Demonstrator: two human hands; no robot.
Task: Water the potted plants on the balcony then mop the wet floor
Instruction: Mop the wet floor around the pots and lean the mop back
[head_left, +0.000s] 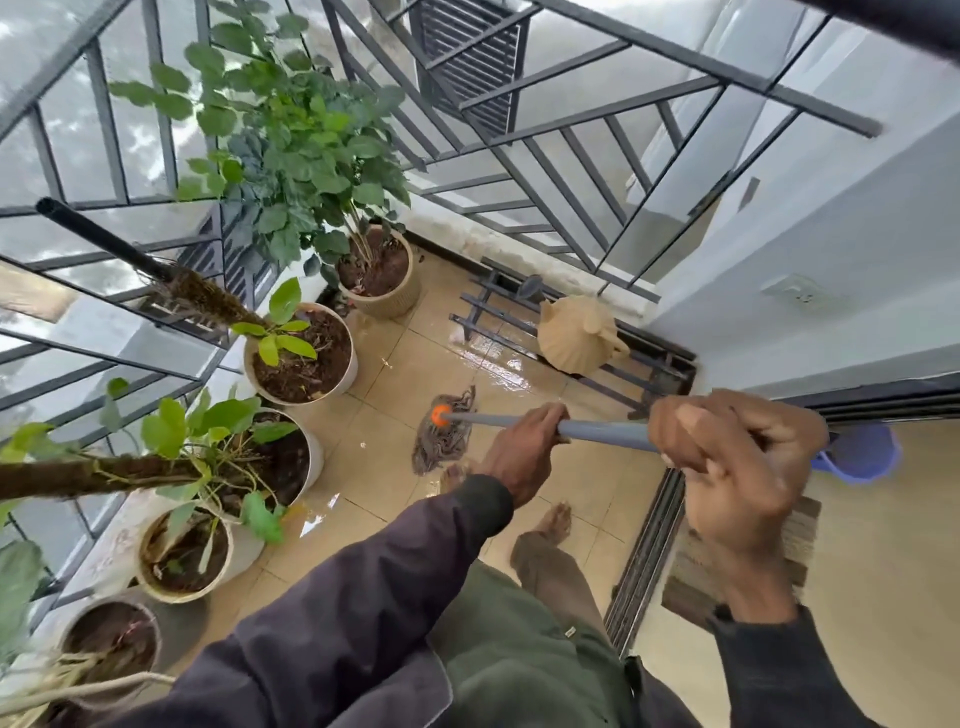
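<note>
A: What's nearest?

B: The right hand, fist closed around the upper part of the grey mop handle. Just ahead of it the left hand wraps the same handle lower down, dark sleeve trailing back.

A: And the mop itself?

B: The handle runs forward from the left hand to an orange collar. Under that, the mop head is a bundle of grey-brown strings, limp and spread flat on the beige tiles. Two bare feet stand below the left hand, one right beside the strings.

A: Is the floor wet?

B: Shiny patches lie just beyond the mop head and nearer, left of the feet.

A: Farther out?

B: Left of the hands, a row of pots holding dark soil and green leaves lines the railing. Beyond the hands a tan watering can sits on a dark metal grate. Behind the right hand, a blue bucket is partly hidden.
</note>
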